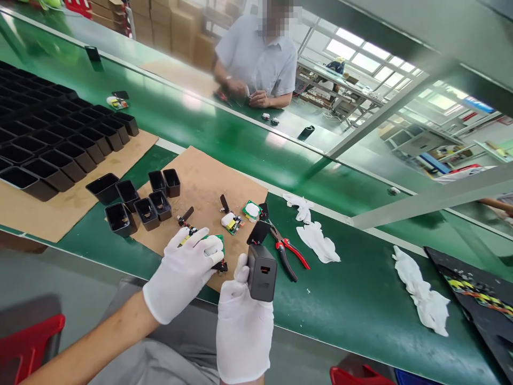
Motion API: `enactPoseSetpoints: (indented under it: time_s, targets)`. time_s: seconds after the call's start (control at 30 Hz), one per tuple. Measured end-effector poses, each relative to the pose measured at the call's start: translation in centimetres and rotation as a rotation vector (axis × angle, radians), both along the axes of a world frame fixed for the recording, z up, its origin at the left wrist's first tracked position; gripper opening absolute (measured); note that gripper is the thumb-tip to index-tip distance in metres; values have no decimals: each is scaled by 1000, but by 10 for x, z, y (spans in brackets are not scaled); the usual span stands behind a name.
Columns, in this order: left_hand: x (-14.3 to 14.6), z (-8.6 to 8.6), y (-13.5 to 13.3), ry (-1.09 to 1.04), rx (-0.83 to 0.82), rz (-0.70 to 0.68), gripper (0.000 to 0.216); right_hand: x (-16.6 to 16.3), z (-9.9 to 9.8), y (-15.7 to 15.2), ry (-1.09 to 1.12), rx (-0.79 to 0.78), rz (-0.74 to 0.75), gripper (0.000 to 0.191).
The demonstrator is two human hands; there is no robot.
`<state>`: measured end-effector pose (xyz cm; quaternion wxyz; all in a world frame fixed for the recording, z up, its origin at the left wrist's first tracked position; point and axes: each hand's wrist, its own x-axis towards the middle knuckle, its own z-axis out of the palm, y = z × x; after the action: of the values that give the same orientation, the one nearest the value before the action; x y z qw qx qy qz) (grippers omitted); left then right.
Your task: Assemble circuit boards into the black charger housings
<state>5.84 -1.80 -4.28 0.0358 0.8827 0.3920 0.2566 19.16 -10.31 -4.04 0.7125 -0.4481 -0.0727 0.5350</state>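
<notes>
My right hand [245,326], in a white glove, grips a black charger case [262,275] with a USB port in the end facing me. A black flap [258,232] stands at its far end. My gloved left hand [182,270] bends its fingers round a green circuit board [220,243], which they partly cover. By those fingers a second board [188,233] lies half hidden on the brown cardboard [208,179]. Farther back are a board with yellow parts [232,223] and a green board with a white blob [252,210]. Red-and-black pliers [285,248] lie to the right.
Several open black cases [147,213] stand at the left, beside a large block of cases [60,139]. Crumpled white gloves [318,241] and a black tray [476,299] with parts lie rightward. A metal post [433,198] slants across. Opposite, a co-worker [260,59] handles something small.
</notes>
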Motion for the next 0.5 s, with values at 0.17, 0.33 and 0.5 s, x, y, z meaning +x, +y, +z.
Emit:
enactPoseSetpoints:
  time_s: [0.17,0.33,0.5]
  targets:
    - [6,2,12,-7,1,117,26,-1,7,3,-24,-32,-126,25]
    - [3,-4,11,-73,5,219,30,0,6,2,-58,-55,-64,31]
    - [-4,-4,-10,-351,-4,103,29,7,-3,0,-318,-1,-28,36]
